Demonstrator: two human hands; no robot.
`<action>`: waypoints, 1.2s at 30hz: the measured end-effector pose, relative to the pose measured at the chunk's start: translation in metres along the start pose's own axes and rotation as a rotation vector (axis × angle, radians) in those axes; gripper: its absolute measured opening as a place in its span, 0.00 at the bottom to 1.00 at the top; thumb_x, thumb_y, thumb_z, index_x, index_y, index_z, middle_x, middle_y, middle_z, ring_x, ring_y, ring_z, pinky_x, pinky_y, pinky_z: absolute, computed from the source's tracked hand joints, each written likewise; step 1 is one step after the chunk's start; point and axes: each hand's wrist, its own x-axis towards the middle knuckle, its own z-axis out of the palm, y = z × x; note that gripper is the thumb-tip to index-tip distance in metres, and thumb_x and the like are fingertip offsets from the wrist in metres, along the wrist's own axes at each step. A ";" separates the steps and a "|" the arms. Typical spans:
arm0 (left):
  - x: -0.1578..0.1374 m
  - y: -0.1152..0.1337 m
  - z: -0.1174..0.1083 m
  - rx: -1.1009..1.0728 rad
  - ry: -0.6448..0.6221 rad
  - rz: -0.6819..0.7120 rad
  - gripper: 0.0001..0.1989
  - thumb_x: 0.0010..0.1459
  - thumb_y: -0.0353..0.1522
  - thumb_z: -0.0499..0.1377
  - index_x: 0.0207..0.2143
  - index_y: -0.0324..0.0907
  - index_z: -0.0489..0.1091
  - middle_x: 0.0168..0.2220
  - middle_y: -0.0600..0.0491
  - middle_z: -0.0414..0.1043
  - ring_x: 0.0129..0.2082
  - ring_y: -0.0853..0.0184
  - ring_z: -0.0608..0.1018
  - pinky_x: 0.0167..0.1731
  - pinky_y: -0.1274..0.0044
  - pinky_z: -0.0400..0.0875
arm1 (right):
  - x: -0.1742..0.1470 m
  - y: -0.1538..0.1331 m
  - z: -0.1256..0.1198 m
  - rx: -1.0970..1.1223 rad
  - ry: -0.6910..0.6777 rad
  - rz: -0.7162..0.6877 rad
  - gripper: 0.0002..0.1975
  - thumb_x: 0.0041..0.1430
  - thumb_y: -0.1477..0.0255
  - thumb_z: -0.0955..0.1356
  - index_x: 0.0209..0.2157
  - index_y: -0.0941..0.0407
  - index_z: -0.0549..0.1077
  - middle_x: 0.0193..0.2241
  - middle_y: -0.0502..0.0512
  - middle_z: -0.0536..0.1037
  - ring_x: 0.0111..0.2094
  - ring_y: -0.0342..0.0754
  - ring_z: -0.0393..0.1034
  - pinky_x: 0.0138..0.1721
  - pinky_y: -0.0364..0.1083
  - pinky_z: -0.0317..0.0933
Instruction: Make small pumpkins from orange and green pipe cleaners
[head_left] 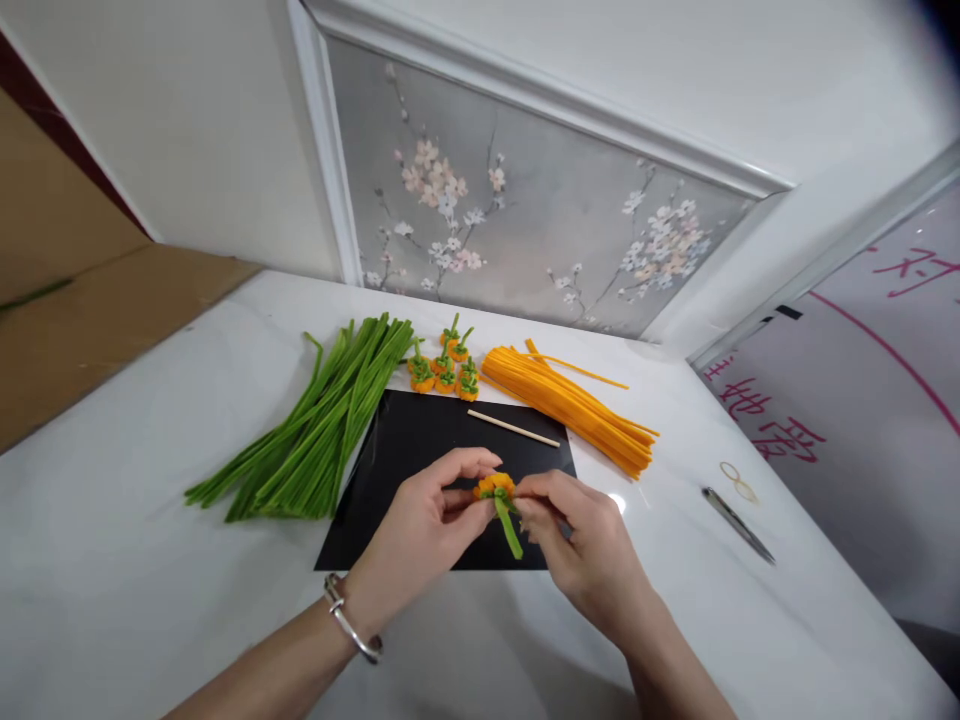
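Note:
Between my two hands, above a black mat point(405, 450), is a small pipe-cleaner pumpkin point(493, 487), orange with a green strip hanging down from it. My left hand point(442, 510) pinches its left side between thumb and fingers; a silver bangle is on that wrist. The fingers of my right hand point(581, 525) are closed at the pumpkin's right side, on the green pipe cleaner point(510, 530). Its exact grip point is partly hidden by the fingertips. Behind the mat stand several finished-looking orange pumpkins point(445, 378) with green tops.
A bundle of green pipe cleaners point(322, 430) lies left, an orange bundle point(570, 400) right. A thin wooden stick point(514, 428) rests on the mat. Tweezers point(739, 525) and pale rings point(739, 480) lie far right. A framed flower picture point(555, 200) and a whiteboard point(885, 420) border the table.

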 end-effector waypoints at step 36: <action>-0.001 -0.001 0.004 -0.165 0.102 -0.042 0.16 0.54 0.31 0.61 0.46 0.44 0.67 0.41 0.54 0.71 0.35 0.69 0.79 0.37 0.76 0.77 | 0.001 0.002 0.022 0.391 0.193 0.234 0.09 0.64 0.67 0.63 0.38 0.57 0.71 0.24 0.49 0.71 0.23 0.41 0.66 0.24 0.40 0.64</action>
